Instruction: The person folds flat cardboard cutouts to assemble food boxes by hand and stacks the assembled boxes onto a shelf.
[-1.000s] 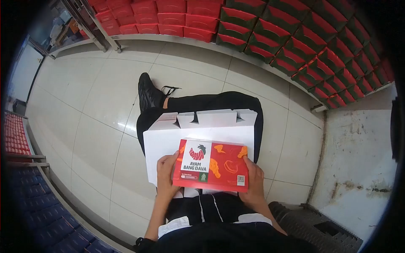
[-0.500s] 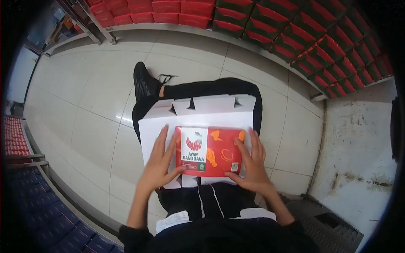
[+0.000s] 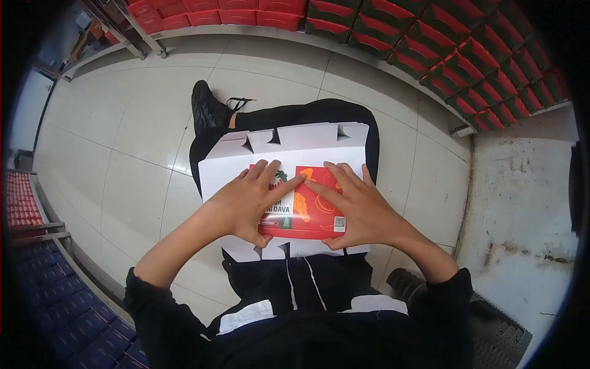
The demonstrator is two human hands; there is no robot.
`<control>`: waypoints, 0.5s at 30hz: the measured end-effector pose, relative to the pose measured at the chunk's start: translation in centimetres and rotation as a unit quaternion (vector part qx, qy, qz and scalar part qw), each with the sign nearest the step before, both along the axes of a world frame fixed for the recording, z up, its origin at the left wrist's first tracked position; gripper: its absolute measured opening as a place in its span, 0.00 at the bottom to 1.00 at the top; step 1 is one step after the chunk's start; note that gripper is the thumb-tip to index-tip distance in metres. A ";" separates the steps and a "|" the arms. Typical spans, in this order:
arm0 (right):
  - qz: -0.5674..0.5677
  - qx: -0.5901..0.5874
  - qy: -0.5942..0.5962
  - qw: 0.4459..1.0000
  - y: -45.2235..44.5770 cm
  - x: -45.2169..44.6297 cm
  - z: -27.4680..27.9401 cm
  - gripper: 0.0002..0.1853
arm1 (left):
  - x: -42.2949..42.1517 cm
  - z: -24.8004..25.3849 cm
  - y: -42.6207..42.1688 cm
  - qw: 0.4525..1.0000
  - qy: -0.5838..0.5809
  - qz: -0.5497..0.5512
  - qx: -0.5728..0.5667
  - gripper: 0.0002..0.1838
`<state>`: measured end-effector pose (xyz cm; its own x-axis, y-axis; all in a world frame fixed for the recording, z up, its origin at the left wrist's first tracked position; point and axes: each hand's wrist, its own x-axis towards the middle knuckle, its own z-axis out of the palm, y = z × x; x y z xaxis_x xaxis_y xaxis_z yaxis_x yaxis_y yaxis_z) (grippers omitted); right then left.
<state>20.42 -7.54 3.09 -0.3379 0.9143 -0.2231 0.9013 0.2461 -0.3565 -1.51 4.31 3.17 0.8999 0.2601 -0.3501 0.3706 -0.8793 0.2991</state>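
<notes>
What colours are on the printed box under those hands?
The printed box is mostly red, with orange drawings and a white panel (head view).

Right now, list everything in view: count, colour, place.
Printed DAVA carton: 1, mostly red, centre
Slotted cardboard: count unclear, white, under carton
Red boxes: many, red, top
Bicolour boxes: many, dark green and red, upper right
Navy boxes: many, navy, lower left
Small boxes: many, red and white, far left
Racks: several, grey, top, left
Wall: 1, stained white, right
Textured item: count unclear, black, lower right
Tiles: many, pale, floor
Shoe: 1, black, on tiles
Left hand: 1, bare, on carton
Right hand: 1, bare, on carton
</notes>
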 end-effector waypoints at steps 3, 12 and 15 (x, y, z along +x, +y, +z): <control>-0.004 0.003 0.023 1.000 -0.1 -0.1 -0.2 0.50 | -0.3 -0.7 0.2 0.999 -0.028 -0.020 0.022 0.65; -0.023 -0.018 0.116 0.993 -1.0 0.1 -1.0 0.41 | -1.5 -1.5 0.7 0.992 -0.071 -0.013 -0.104 0.51; -0.012 -0.004 0.119 0.993 -1.2 0.0 -1.0 0.38 | -1.6 -1.6 0.7 0.988 -0.088 -0.017 -0.123 0.46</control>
<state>20.46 -8.74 2.08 -0.3607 0.9211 -0.1465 0.7965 0.2225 -0.5623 -3.15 4.98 1.61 0.9593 0.1557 -0.2357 0.2653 -0.7833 0.5621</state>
